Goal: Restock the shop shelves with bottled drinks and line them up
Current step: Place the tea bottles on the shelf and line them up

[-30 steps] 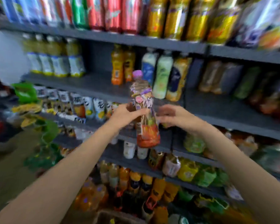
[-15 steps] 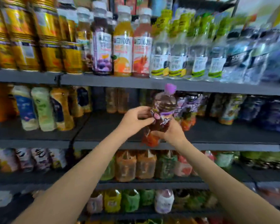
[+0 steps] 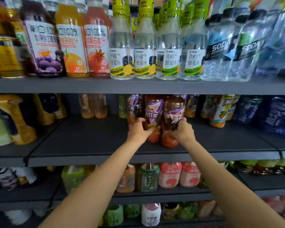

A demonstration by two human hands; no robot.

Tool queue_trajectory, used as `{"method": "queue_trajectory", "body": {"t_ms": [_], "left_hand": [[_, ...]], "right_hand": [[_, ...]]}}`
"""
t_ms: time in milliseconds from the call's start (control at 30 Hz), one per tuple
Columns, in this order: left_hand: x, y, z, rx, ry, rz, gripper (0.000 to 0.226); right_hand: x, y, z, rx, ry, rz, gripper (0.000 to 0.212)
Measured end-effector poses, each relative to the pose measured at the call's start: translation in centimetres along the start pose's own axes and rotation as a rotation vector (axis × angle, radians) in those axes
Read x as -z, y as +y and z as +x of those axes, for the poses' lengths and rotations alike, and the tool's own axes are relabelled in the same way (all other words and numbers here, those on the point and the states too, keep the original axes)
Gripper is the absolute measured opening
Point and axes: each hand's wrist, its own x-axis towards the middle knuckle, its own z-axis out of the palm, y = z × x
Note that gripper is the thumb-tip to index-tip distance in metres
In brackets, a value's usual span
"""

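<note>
My right hand (image 3: 182, 131) grips a bottle of dark tea (image 3: 173, 119), fingers curled round its lower body. It has a purple label with white characters and an orange-red band at the base. It stands on the middle shelf (image 3: 92, 139), about halfway back, its base on the grey board. My left hand (image 3: 138, 130) grips the neighbouring bottle (image 3: 153, 116) of the same kind, just to the left and touching the first; my fingers wrap its waist.

Behind these two, more bottles (image 3: 133, 107) with the same purple label stand in the row, partly covered by the front ones. The caps of all of them are hidden behind the edge of the upper shelf (image 3: 138, 87). My fingers cover part of the labels, so the print there cannot be read in full.

The upper shelf carries juice bottles (image 3: 71, 46), clear lemon drinks (image 3: 122, 55) and soda water (image 3: 220, 51), their tops cut off by the frame. Drinks at the far left and right are blurred.
</note>
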Motion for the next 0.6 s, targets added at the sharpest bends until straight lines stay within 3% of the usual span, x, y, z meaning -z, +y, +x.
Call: {"method": "queue_trajectory", "body": {"t_ms": [133,367,433,533,600], "left_hand": [[-1.9,0.4,0.7,0.049,0.041,0.011,0.047],[-1.6,-1.1,0.9,-0.023,0.050,-0.024,0.043],[-1.4,-1.8,0.5,-0.042,0.088,-0.042,0.041],[-0.5,-3.4,-0.9,-0.067,0.231,-0.078,0.031],[0.7,-4.8,-2.5,-0.071,0.314,-0.142,0.027]], "right_hand": [[-1.4,0.0,0.8,-0.007,0.083,-0.020,0.066],[-2.1,0.3,1.7,0.007,0.086,0.032,0.073],[-2.7,0.6,0.9,0.084,0.236,0.126,0.072],[-3.9,-0.9,-1.4,0.358,0.533,0.223,0.048],[-5.1,-3.0,-3.3,0.563,0.540,0.245,0.038]]}}
